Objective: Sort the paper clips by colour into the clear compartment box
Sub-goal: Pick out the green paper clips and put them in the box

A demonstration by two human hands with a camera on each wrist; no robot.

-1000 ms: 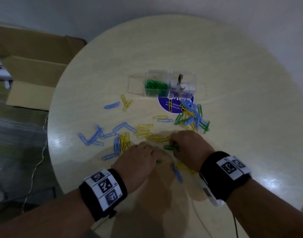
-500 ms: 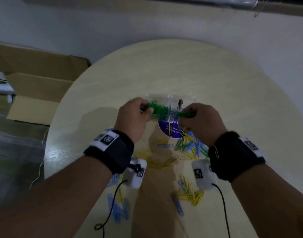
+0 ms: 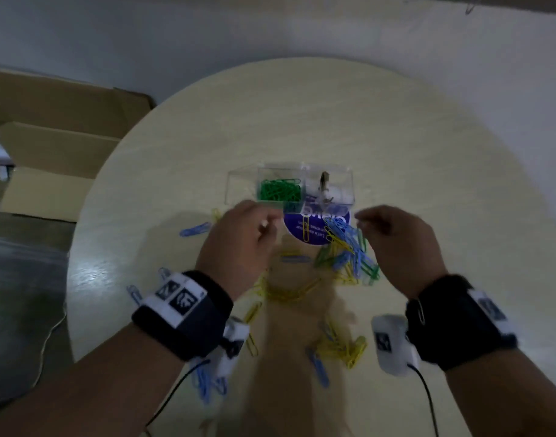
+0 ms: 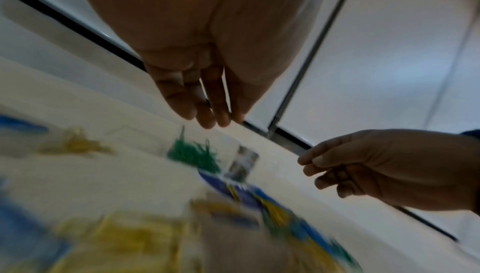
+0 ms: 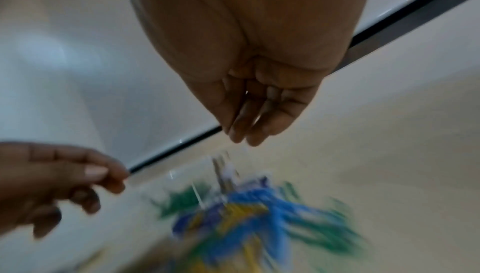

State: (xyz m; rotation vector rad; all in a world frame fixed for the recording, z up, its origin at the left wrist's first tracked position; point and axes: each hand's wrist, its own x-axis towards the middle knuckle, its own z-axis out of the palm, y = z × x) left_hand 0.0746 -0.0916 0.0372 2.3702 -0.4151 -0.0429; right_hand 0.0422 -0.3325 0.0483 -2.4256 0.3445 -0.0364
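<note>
The clear compartment box (image 3: pixel 305 171) stands mid-table. Its left cell holds a heap of green clips (image 3: pixel 279 191); the right cell (image 3: pixel 328 192) holds small pale and metal items. My left hand (image 3: pixel 268 222) hovers just in front of the green cell, fingers relaxed and empty. Level with it, my right hand (image 3: pixel 363 217) hangs above a mixed blue, green and yellow clip pile (image 3: pixel 349 253), also empty. The left wrist view shows the left hand's fingers (image 4: pixel 210 119) straight, with nothing in them. The right wrist view shows the right hand (image 5: pixel 241 137) equally bare.
A blue round sticker (image 3: pixel 314 228) lies in front of the box. Yellow clips (image 3: pixel 289 291) and blue clips (image 3: pixel 204 383) are scattered on the round table's (image 3: pixel 428 184) near half. Cardboard boxes (image 3: pixel 49 152) stand on the floor to the left.
Half a second ago both hands held green clips at the box. Now the clips lie in the green cell and both hands have drawn back towards me, empty.
</note>
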